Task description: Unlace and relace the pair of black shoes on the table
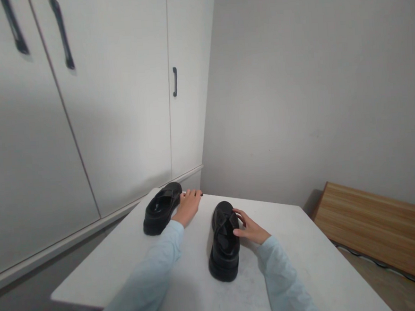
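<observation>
Two black shoes rest on a white table point(282, 264), toes pointing away. The left shoe point(157, 211) lies near the table's far left corner; the right shoe point(224, 249) is near the middle, with a strap across its top. Just right of the left shoe is my left hand point(189, 207), back up and fingers bent, with a small dark thing at its fingertips that I cannot make out. My right hand point(250, 228) is at the right side of the right shoe, its thumb and fingers around the strap.
White cabinet doors point(118, 105) with dark handles stand behind and to the left. A grey wall point(295, 83) rises beyond the table. On the right, past the table's edge, is a wood-grain board point(383, 228) with a dark cable along its lower side.
</observation>
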`<state>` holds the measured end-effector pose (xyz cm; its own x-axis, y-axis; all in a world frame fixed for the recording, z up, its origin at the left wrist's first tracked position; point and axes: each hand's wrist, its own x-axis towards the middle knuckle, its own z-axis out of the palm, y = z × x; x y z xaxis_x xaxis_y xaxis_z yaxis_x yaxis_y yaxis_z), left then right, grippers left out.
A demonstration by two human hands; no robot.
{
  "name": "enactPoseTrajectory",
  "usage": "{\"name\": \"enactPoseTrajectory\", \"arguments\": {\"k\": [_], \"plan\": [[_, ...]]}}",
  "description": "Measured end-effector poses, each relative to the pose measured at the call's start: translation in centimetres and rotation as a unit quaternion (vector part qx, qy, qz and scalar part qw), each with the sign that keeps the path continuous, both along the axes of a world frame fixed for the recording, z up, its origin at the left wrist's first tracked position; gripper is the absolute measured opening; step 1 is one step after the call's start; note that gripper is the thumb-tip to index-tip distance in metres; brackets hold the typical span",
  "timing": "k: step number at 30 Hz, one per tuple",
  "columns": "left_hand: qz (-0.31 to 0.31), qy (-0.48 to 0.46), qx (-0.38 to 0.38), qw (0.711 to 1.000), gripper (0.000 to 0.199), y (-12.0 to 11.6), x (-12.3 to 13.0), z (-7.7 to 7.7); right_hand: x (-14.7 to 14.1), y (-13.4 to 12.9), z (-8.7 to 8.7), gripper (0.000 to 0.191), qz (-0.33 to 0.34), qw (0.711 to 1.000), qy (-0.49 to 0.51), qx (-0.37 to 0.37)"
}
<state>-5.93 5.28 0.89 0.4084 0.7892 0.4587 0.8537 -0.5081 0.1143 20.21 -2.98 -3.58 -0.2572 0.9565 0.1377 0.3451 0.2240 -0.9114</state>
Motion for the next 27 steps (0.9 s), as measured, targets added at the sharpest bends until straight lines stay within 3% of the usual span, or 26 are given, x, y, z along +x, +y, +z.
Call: {"name": "enactPoseTrajectory", "arguments": {"k": [9,15,18,21,24,27], "plan": [[0.051,0.007,-0.046,0.998,0.031,2.7,-0.5,-5.5,-0.1,0.0,0.2,0.081,-0.001,1.0,0.002,0.013],[0.032,-0.011,-0.063,0.997,0.038,4.2,-1.4,-6.8,-0.2,-0.1,0.4,0.081,0.002,1.0,-0.003,0.011],[0.02,-0.019,-0.062,0.998,0.042,4.7,-1.4,-5.9,-0.2,-0.1,0.4,0.081,0.004,1.0,-0.004,0.009],[-0.005,-0.036,-0.052,0.998,0.037,4.1,-0.7,-4.0,-0.3,-0.2,0.6,0.081,0.007,1.0,-0.002,0.002],[-0.104,-0.099,-0.055,0.988,0.026,1.7,0.7,-1.0,-0.5,-0.4,0.9,0.08,0.01,1.0,-0.003,0.004],[-0.186,-0.133,-0.073,0.971,0.023,-2.6,2.6,2.4,-0.6,-0.6,1.3,0.078,0.014,1.0,-0.01,0.011]]}}
